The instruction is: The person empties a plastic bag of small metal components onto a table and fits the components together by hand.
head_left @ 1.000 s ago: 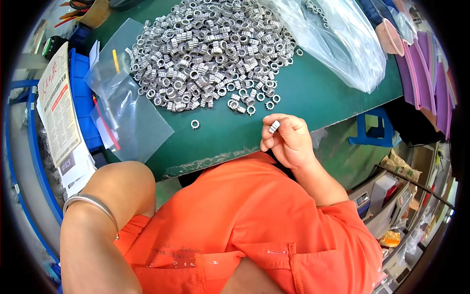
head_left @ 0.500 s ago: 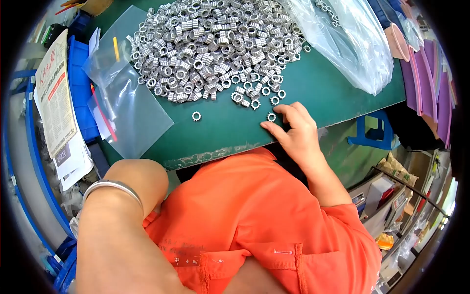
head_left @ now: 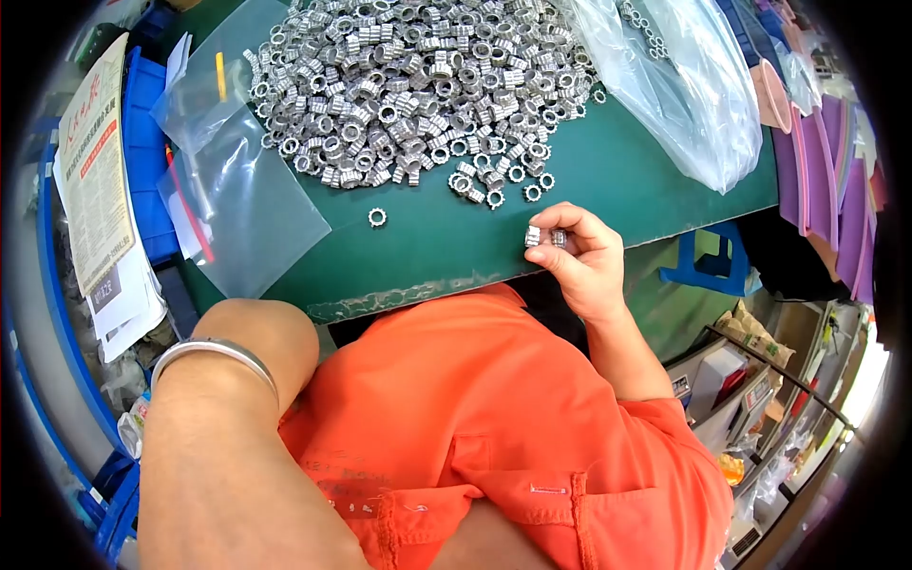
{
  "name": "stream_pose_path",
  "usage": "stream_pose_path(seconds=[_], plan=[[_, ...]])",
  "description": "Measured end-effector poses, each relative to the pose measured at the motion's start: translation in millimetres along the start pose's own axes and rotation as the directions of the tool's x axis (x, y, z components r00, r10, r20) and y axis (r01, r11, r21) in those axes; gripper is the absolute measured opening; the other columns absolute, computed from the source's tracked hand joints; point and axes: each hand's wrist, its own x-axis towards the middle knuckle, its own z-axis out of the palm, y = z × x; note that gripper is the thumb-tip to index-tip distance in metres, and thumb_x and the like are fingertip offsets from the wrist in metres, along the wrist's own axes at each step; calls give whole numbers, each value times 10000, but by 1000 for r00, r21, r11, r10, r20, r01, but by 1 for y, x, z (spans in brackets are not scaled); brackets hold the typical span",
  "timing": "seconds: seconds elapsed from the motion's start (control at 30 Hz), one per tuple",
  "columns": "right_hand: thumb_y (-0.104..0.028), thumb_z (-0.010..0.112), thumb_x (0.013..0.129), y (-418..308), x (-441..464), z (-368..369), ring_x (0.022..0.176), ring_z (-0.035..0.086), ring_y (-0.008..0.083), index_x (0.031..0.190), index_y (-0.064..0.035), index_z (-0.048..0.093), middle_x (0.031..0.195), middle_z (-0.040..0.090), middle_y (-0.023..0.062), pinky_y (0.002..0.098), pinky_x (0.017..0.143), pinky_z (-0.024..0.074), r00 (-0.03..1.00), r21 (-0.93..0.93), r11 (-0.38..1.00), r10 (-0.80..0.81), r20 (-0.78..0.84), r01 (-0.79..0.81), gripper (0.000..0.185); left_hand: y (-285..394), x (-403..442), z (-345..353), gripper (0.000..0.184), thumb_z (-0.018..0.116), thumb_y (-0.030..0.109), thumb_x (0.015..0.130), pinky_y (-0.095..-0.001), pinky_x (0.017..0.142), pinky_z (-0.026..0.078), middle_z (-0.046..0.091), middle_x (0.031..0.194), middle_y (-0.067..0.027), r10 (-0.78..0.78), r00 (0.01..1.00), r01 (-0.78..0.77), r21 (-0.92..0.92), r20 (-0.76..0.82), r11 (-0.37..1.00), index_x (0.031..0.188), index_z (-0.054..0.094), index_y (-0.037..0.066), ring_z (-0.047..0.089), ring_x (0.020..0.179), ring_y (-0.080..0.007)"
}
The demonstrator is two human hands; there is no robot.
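Observation:
Two small toothed metal rings [head_left: 532, 236] are in my right hand [head_left: 570, 249], one at the tips of thumb and forefinger and the other deeper between the fingers. This hand is closed on them just above the table's near edge. Beyond it a few loose rings [head_left: 495, 199] lie at the foot of a large heap of similar rings [head_left: 408, 85]. One single ring [head_left: 377, 218] lies apart, to the left. My left arm, with a metal bangle, is bent at the lower left; my left hand is out of view.
The green table [head_left: 418, 247] has a worn near edge. Clear plastic sheets [head_left: 247, 190], a newspaper [head_left: 100, 171] and a blue bin [head_left: 147, 161] are at the left. A plastic bag [head_left: 693, 123] with rings lies at the right, near purple sheets [head_left: 817, 180]. A blue stool [head_left: 708, 266] stands below.
My right hand was spread around one upright ring half a second ago; now its fingers have closed, with two rings showing. The camera view has shifted slightly.

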Motion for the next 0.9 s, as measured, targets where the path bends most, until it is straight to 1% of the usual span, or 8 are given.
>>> stream_pose_path(seconds=[0.1, 0.2, 0.4, 0.5, 0.6, 0.67, 0.77, 0.9], plan=[[81, 662, 760, -1, -1, 1, 785, 565, 96, 998, 41, 590, 878, 584, 51, 219, 725, 496, 997, 125, 990, 74, -30, -70, 252, 4, -1, -1, 328, 656, 106, 326, -218, 365, 270, 480, 548, -36, -326, 934, 298, -188, -146, 936, 611, 503, 52, 444, 462, -88], [78, 662, 764, 0, -3, 1, 809, 579, 105, 1010, 49, 584, 895, 602, 69, 227, 744, 500, 997, 156, 986, 71, -40, -64, 260, 6, -2, 1, 345, 653, 108, 307, -219, 361, 269, 478, 547, -37, -235, 972, 224, -191, -32, 955, 611, 500, 49, 440, 457, -86], [71, 658, 776, 2, -5, -1, 851, 587, 113, 1053, 55, 567, 925, 610, 70, 232, 780, 497, 989, 256, 956, 149, -7, -142, 292, -2, 2, -1, 399, 649, 100, 256, -221, 357, 283, 480, 552, -40, -294, 948, 271, -175, -123, 947, 621, 497, 47, 444, 460, -84], [83, 652, 767, 1, -5, 1, 818, 564, 95, 1051, 54, 581, 913, 599, 63, 206, 729, 474, 981, 283, 944, 190, -39, -171, 295, -6, 2, -5, 386, 658, 113, 280, -226, 357, 289, 489, 571, -38, -161, 987, 156, -146, -23, 977, 625, 497, 46, 457, 477, -89], [91, 636, 753, 0, -3, 1, 770, 525, 76, 1010, 51, 613, 894, 581, 58, 190, 653, 432, 998, -28, 998, -50, -37, 49, 262, -7, 2, -5, 378, 663, 121, 297, -229, 358, 294, 495, 584, -37, -70, 996, 76, -137, 51, 988, 628, 498, 46, 465, 488, -92], [86, 623, 742, -4, -4, 4, 747, 491, 67, 946, 49, 637, 886, 565, 60, 192, 611, 396, 998, -145, 988, -52, -38, 46, 208, -5, 0, 1, 248, 668, 146, 470, -239, 363, 307, 508, 606, -38, -232, 966, 196, -267, -110, 944, 633, 499, 67, 458, 487, -101], [76, 629, 736, -2, -3, 2, 669, 508, 75, 904, 25, 644, 824, 583, 51, 200, 565, 409, 991, -294, 947, -137, -9, 128, 176, -1, -4, 5, 140, 617, 155, 617, -244, 358, 307, 512, 610, -44, -282, 951, 229, -325, -128, 918, 616, 493, 90, 443, 474, -108], [76, 643, 710, 6, -1, 5, 561, 490, 66, 866, -5, 641, 762, 588, 37, 196, 486, 390, 956, -464, 839, -285, 73, 286, 176, 4, -9, 7, 256, 540, 169, 838, -252, 350, 308, 518, 616, -53, -359, 918, 264, -417, -167, 870, 592, 484, 124, 421, 453, -120]])
